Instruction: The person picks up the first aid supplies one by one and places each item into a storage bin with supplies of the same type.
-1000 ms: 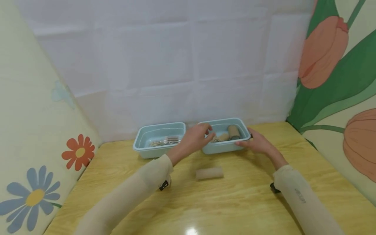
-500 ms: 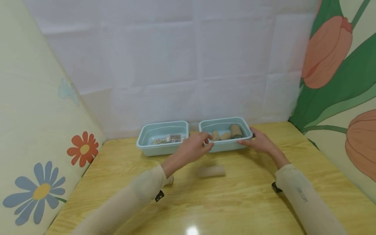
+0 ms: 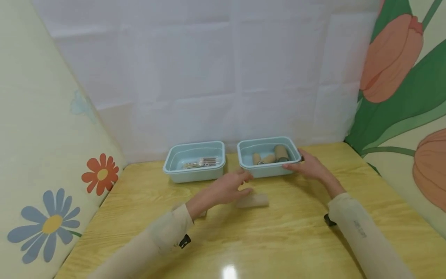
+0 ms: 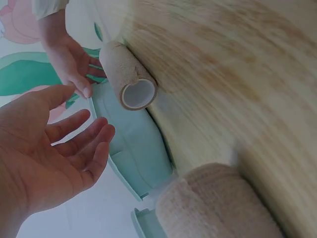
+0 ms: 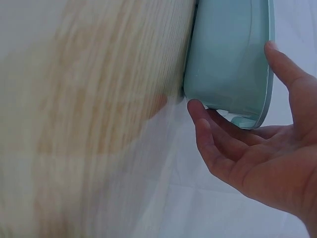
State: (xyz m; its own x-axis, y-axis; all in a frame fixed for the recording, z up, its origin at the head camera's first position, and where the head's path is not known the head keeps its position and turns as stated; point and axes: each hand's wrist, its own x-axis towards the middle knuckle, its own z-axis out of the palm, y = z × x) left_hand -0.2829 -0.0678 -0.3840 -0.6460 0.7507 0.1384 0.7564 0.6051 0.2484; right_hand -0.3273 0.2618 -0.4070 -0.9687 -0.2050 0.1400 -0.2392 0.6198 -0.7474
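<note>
Wood-grained tabletop [image 3: 278, 240] with 2 pale blue bins and 2 beige rolls on it
The tabletop is yellowish, its grain running in streaks, with a bright spot of reflected light towards the bottom of the head view; the left bin [image 3: 195, 177] and the right bin [image 3: 268, 171] stand side by side near its back edge, a narrow gap between them; in front of the right bin the 1st roll [image 3: 257, 200] lies on its side, its white hollow core showing in the left wrist view, and the 2nd roll [image 4: 213, 203], mostly hidden in the head view, lies apart from it, farther left
</note>
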